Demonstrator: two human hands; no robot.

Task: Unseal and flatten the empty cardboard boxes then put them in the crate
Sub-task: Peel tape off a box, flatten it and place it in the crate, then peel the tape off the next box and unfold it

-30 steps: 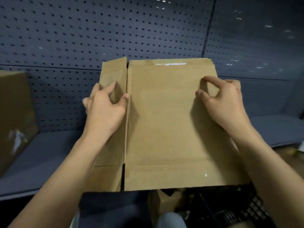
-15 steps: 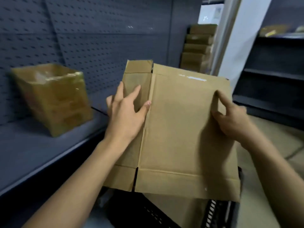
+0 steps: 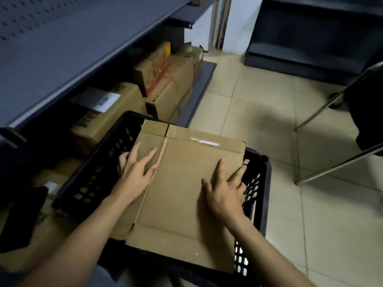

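Lowered from the shelf, your flattened box (image 3: pixel 182 204) now lies in the crate (image 3: pixel 91 175). Your left hand (image 3: pixel 134 175) at 9 o'clock and right hand (image 3: pixel 223 195) at 3 o'clock press it flat-fingered, gripping nothing; it looks nearly stowed.
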